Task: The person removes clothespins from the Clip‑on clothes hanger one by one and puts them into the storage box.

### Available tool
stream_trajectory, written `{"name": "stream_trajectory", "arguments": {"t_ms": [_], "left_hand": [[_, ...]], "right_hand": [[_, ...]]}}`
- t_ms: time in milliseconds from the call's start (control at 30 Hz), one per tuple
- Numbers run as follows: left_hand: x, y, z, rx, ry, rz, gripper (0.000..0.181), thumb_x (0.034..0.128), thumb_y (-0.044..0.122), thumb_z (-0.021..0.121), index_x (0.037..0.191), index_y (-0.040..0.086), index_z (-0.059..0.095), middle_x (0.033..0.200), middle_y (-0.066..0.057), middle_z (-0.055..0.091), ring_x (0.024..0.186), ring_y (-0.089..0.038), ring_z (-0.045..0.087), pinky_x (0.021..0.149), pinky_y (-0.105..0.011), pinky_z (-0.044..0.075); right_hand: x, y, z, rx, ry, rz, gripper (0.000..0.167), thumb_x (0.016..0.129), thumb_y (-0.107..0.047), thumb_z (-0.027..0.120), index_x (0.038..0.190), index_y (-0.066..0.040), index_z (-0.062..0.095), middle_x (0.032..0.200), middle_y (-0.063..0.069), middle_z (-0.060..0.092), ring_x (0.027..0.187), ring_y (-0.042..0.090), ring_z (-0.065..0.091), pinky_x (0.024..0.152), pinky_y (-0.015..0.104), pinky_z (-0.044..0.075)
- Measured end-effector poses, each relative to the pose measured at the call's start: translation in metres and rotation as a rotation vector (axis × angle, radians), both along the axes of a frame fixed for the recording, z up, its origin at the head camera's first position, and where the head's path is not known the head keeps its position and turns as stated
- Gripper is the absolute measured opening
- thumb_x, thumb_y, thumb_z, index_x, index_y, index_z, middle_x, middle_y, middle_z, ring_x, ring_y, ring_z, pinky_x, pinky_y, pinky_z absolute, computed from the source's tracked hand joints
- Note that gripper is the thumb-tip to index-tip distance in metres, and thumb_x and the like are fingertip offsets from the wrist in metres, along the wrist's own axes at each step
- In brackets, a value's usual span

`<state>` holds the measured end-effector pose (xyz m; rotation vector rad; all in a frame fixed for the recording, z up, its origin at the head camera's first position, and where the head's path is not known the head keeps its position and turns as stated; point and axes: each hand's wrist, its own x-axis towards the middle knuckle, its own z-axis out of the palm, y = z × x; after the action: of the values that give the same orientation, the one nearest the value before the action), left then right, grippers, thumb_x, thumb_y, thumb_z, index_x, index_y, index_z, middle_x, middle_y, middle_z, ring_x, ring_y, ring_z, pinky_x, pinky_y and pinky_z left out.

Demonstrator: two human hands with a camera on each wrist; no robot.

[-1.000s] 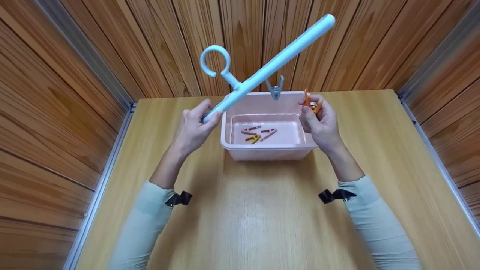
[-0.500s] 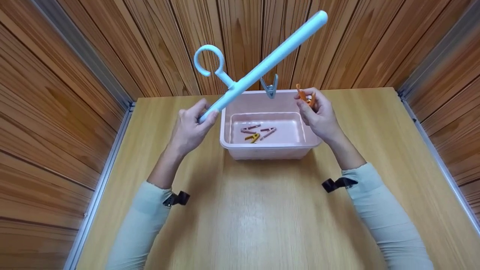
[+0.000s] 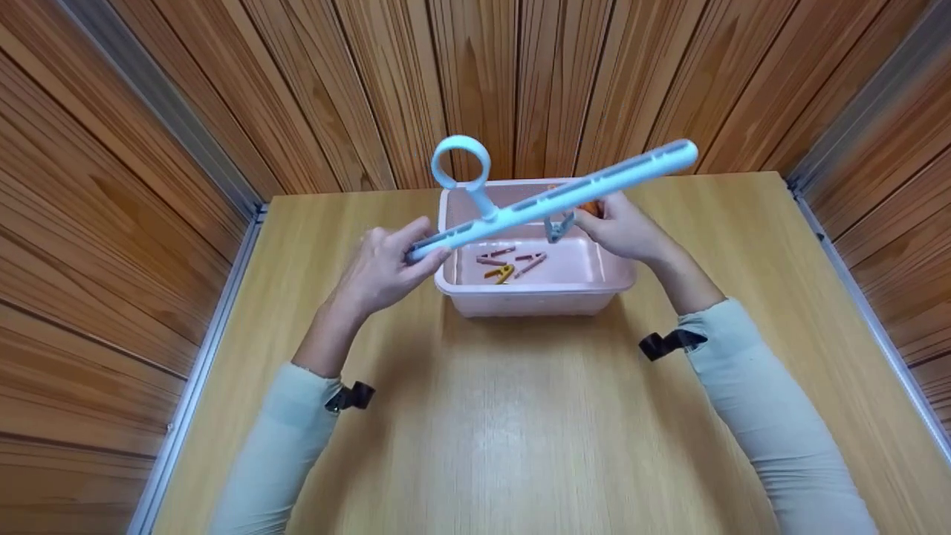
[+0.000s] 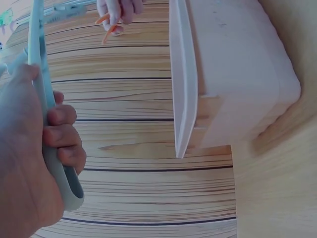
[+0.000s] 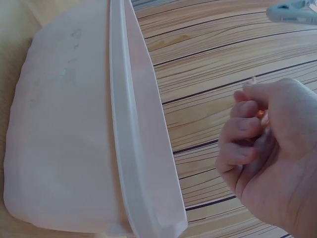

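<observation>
My left hand (image 3: 383, 267) grips the left end of a light blue plastic hanger (image 3: 579, 195), a straight bar with a ring-like hook. The bar slants up to the right over a pink bin. From its underside hangs a grey-blue clothespin (image 3: 559, 227). Just behind the bar, my right hand (image 3: 631, 230) pinches an orange clothespin (image 3: 591, 208), mostly hidden by the bar in the head view. Two orange prongs of the clothespin (image 4: 109, 33) poke out from the fingers in the left wrist view. The right wrist view shows curled fingers around a bit of orange.
Below the hanger stands the pink bin (image 3: 531, 305) on a wooden table (image 3: 490, 416). Inside lie a yellow clothespin (image 3: 500, 273) and pinkish clothespins (image 3: 530, 264). Wood-panelled walls (image 3: 297, 89) close in the back and both sides.
The hanger's right end has swung down and toward me, and the hook has shifted right. My right hand has moved left with the orange clothespin, now behind the bar.
</observation>
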<state>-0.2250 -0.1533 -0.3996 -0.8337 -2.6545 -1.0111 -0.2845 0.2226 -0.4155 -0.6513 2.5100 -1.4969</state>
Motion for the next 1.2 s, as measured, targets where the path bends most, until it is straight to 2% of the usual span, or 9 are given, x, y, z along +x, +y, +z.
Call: {"name": "stream_trajectory", "arguments": {"t_ms": [133, 233, 333, 433, 667, 733, 833, 967, 1200], "left_hand": [[-0.001, 0.001, 0.0, -0.016, 0.01, -0.029, 0.027, 0.1091, 0.032, 0.071, 0.111, 0.005, 0.07, 0.073, -0.003, 0.05, 0.063, -0.014, 0.045, 0.059, -0.023, 0.033], [-0.001, 0.002, 0.0, -0.014, 0.02, -0.028, 0.028, 0.109, 0.034, 0.069, 0.11, 0.006, 0.071, 0.078, -0.007, 0.055, 0.068, -0.015, 0.049, 0.062, -0.024, 0.036], [-0.001, 0.001, 0.001, -0.015, 0.042, -0.032, 0.028, 0.109, 0.033, 0.069, 0.108, 0.006, 0.07, 0.08, -0.009, 0.056, 0.069, -0.017, 0.05, 0.063, -0.025, 0.037], [-0.001, 0.001, 0.002, -0.025, 0.066, -0.033, 0.027, 0.1092, 0.033, 0.068, 0.107, 0.006, 0.07, 0.081, -0.01, 0.057, 0.069, -0.018, 0.051, 0.063, -0.025, 0.036], [-0.001, 0.0, 0.003, -0.047, 0.087, -0.017, 0.028, 0.1082, 0.034, 0.07, 0.108, 0.006, 0.071, 0.084, -0.011, 0.058, 0.069, -0.018, 0.051, 0.063, -0.025, 0.035], [-0.002, 0.0, 0.003, -0.047, 0.094, -0.014, 0.028, 0.1083, 0.033, 0.07, 0.106, 0.005, 0.07, 0.082, -0.009, 0.055, 0.068, -0.018, 0.049, 0.063, -0.025, 0.033], [-0.002, 0.0, 0.003, -0.047, 0.106, -0.008, 0.027, 0.1087, 0.033, 0.07, 0.104, 0.006, 0.068, 0.079, -0.006, 0.05, 0.067, -0.016, 0.045, 0.061, -0.025, 0.031], [-0.002, 0.0, 0.003, -0.049, 0.111, 0.015, 0.027, 0.1095, 0.033, 0.069, 0.104, 0.007, 0.068, 0.077, -0.003, 0.049, 0.066, -0.016, 0.045, 0.061, -0.026, 0.032], [-0.002, -0.002, 0.004, -0.056, 0.094, 0.06, 0.028, 0.1105, 0.033, 0.069, 0.106, 0.006, 0.068, 0.077, -0.005, 0.052, 0.067, -0.018, 0.048, 0.062, -0.027, 0.033]], "right_hand": [[-0.003, 0.003, 0.0, 0.083, -0.088, -0.026, 0.04, 0.118, -0.024, 0.06, 0.154, -0.008, 0.062, 0.121, 0.009, 0.067, 0.104, 0.02, 0.063, 0.091, 0.032, 0.047], [-0.006, 0.004, -0.001, 0.109, -0.128, -0.043, 0.039, 0.116, -0.019, 0.061, 0.154, -0.007, 0.062, 0.138, 0.018, 0.068, 0.129, 0.033, 0.065, 0.114, 0.049, 0.048], [-0.01, 0.004, -0.003, 0.114, -0.161, -0.061, 0.037, 0.115, -0.015, 0.063, 0.151, -0.004, 0.062, 0.151, 0.023, 0.066, 0.154, 0.042, 0.054, 0.135, 0.069, 0.03], [-0.013, 0.003, -0.005, 0.121, -0.179, -0.071, 0.036, 0.114, -0.013, 0.064, 0.149, -0.004, 0.062, 0.152, 0.024, 0.066, 0.163, 0.045, 0.045, 0.139, 0.076, 0.017], [-0.018, 0.0, -0.012, 0.111, -0.192, -0.083, 0.036, 0.113, -0.012, 0.066, 0.147, -0.003, 0.062, 0.15, 0.027, 0.066, 0.163, 0.047, 0.046, 0.139, 0.074, 0.021], [-0.018, -0.001, -0.012, 0.123, -0.196, -0.101, 0.036, 0.113, -0.014, 0.066, 0.148, -0.004, 0.061, 0.15, 0.025, 0.067, 0.156, 0.043, 0.054, 0.135, 0.069, 0.035], [-0.019, -0.002, -0.013, 0.131, -0.191, -0.117, 0.035, 0.115, -0.016, 0.064, 0.148, -0.006, 0.062, 0.138, 0.023, 0.07, 0.116, 0.031, 0.073, 0.103, 0.046, 0.063], [-0.02, -0.003, -0.014, 0.09, -0.175, -0.114, 0.035, 0.115, -0.015, 0.062, 0.149, -0.008, 0.061, 0.122, 0.018, 0.071, 0.073, 0.014, 0.064, 0.061, 0.023, 0.055], [-0.019, 0.001, -0.012, 0.055, -0.156, -0.108, 0.04, 0.113, -0.015, 0.068, 0.152, -0.007, 0.062, 0.111, 0.013, 0.07, 0.069, 0.012, 0.071, 0.059, 0.023, 0.057]]}}
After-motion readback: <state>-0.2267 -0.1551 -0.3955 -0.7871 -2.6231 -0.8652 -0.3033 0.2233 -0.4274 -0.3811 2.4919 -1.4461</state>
